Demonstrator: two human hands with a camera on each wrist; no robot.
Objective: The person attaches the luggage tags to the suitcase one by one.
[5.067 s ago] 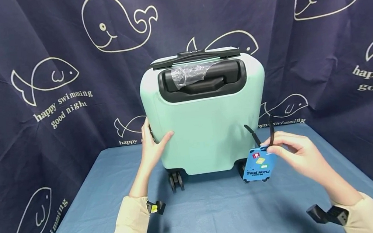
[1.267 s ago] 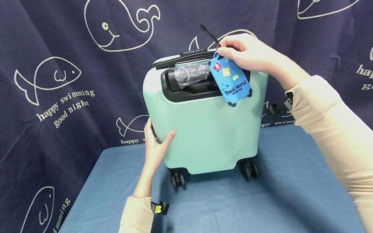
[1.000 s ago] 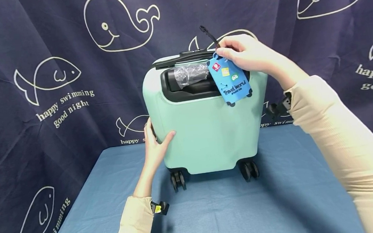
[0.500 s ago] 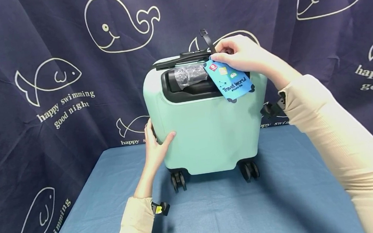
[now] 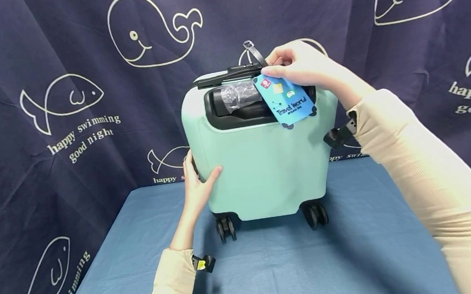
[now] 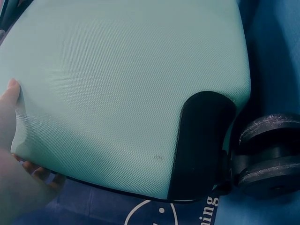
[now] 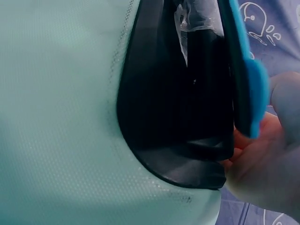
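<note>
A mint-green suitcase [image 5: 263, 172] stands upright on its wheels. My left hand [image 5: 197, 187] grips its left side, thumb on the front face and fingers round the edge; the left wrist view shows the fingertips [image 6: 42, 173] behind that edge. At the top right my right hand [image 5: 308, 68] pinches a blue luggage tag [image 5: 288, 102] near its upper end. The tag hangs tilted before the handle recess, and its black strap [image 5: 255, 53] sticks up past my fingers. Beside it lies the black carry handle [image 5: 225, 78]. Some right fingers are hidden behind the tag in the right wrist view.
Clear plastic film [image 5: 237, 95] wraps part of the pull handle in the black recess. Black wheels [image 5: 225, 227] stand on the blue cloth-covered table [image 5: 267, 270]. A dark blue curtain [image 5: 62, 45] with white whale drawings hangs close behind.
From the suitcase's lower right, my right hand has carried the luggage tag up to the top. Lately it has shifted slightly left, and the strap's end has swung left. My left hand stays put.
</note>
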